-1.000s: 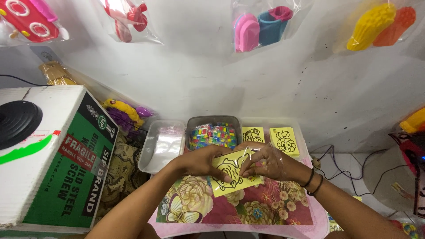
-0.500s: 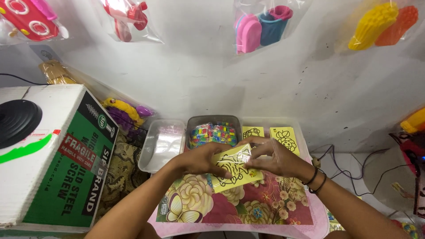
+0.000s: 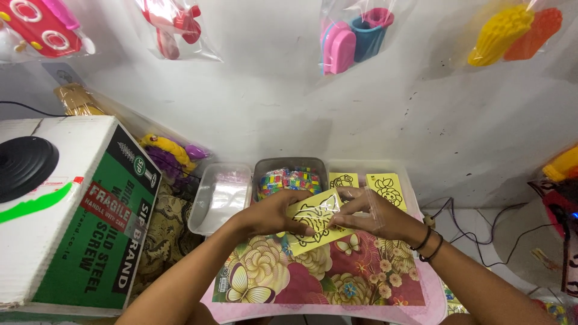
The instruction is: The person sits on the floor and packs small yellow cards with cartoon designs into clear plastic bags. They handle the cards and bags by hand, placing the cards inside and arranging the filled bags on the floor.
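Left hand: the person's left hand [image 3: 274, 212] is pinched onto the left edge of a yellow card [image 3: 314, 220], with the thumb lying across the card's face and the fingers behind it.
Right hand: the right hand [image 3: 376, 212] grips the card's right edge, fingers curled together on it; a clear plastic sleeve [image 3: 372, 203] seems to lie over these fingers, though its outline is hard to make out. Dark bands circle the right wrist [image 3: 428, 244].
Yellow card: a small square with a black line drawing, held tilted above the far middle of a floral mat [image 3: 337, 280], lifted off it between both hands.
Floral mat: pink and red with large cream flowers and butterflies, running from the near edge of the work surface up to the trays.
Trays: along the mat's far edge, a clear tray [image 3: 220, 195] holding see-through plastic sits at the left; just beside it a grey tray [image 3: 291, 177] holds small multicoloured pieces.
More cards: two further yellow cards [image 3: 385, 188] with black drawings lie at the far right, past the grey tray.
Box: a white and green cardboard box [image 3: 78, 216] stands at the left, with a round black object [image 3: 24, 165] on top.
Wall: bagged plastic toys [image 3: 355, 36] in pink, blue, red, yellow and orange hang on the white wall behind.
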